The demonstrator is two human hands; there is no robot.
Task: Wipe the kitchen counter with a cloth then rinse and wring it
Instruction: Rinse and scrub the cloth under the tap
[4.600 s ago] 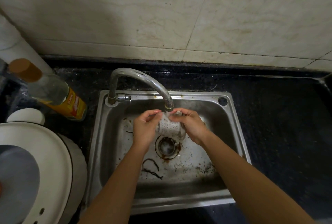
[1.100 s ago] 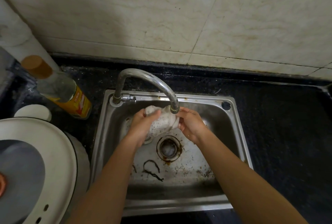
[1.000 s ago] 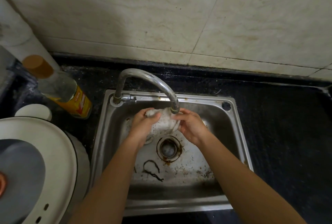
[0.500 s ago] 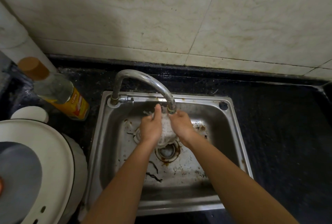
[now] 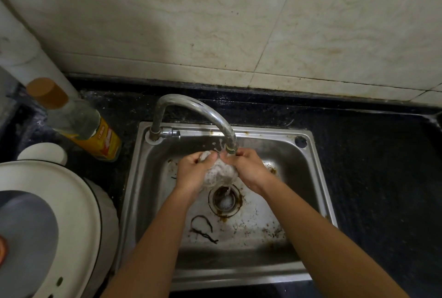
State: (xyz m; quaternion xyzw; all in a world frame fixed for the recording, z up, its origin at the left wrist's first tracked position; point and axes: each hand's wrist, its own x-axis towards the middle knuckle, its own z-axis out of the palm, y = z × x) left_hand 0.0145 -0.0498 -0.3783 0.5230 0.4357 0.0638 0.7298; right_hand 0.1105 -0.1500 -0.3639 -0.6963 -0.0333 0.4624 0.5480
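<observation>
A wet white cloth is bunched between both hands under the spout of the curved metal tap. My left hand grips its left side and my right hand grips its right side. Water runs off the cloth into the drain of the steel sink. Much of the cloth is hidden by my fingers. The black counter lies around the sink.
A glass bottle with a brown cap and yellow label stands left of the sink. A white appliance with a grey lid fills the lower left. Dark debris lies on the sink floor. The tiled wall rises behind.
Both hands have kept working the cloth under the tap, pressing it together and shifting it slightly. Water now streams from the cloth down into the drain.
</observation>
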